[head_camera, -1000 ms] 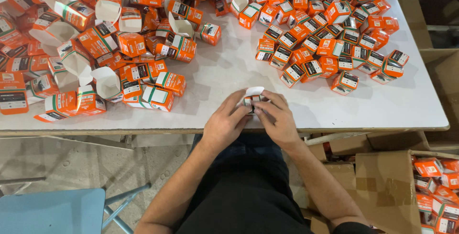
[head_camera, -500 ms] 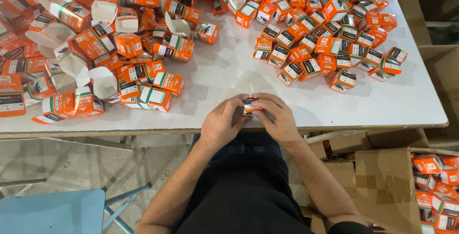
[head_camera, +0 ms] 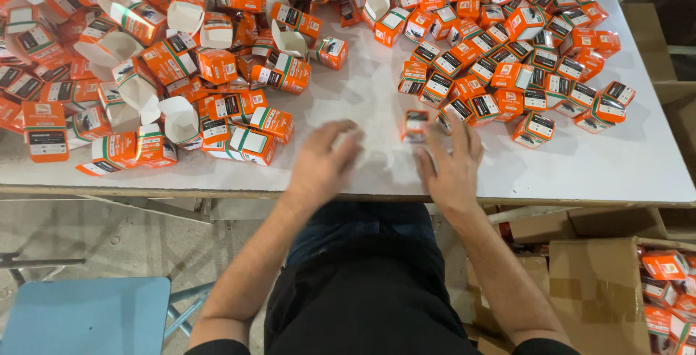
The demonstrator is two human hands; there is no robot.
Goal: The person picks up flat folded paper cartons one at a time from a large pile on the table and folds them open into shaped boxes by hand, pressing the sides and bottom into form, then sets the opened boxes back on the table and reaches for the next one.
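- The white table (head_camera: 362, 101) has a smooth, matte top, a bit scuffed, with a thin pale edge running along the near side.
- A small orange box (head_camera: 416, 124) sits on the table just past the right hand's fingertips. It's a little cardboard cube with a dark label panel, and it's motion-blurred.
- The right hand (head_camera: 453, 163) is spread flat and open, palm down. The fingers are pointing at that box, touching or nearly touching it; with the blur I honestly can't tell which. It's not gripping anything.
- The left hand (head_camera: 322, 161) is loosely open too, fingers slightly curled, hovering low over bare tabletop with nothing in it.
- The right-side pile of closed boxes (head_camera: 522, 58) is all tidy little cubes, glossy orange card with black-and-white labels, packed close together.
- The left-side heap of unfolded boxes (head_camera: 145, 87) is messier: flaps open, white uncoated insides showing, some lying on their sides with green stripes.
- A brown corrugated carton (head_camera: 602, 290) sits on the floor at the lower right with more orange boxes in it. There's also a blue stool (head_camera: 80, 315) at the lower left, flat and plastic-looking.
- Versus half a second ago: both hands were pinched together at the table edge around one box. Now they've split apart and opened, and the box is out on the table near the closed pile.
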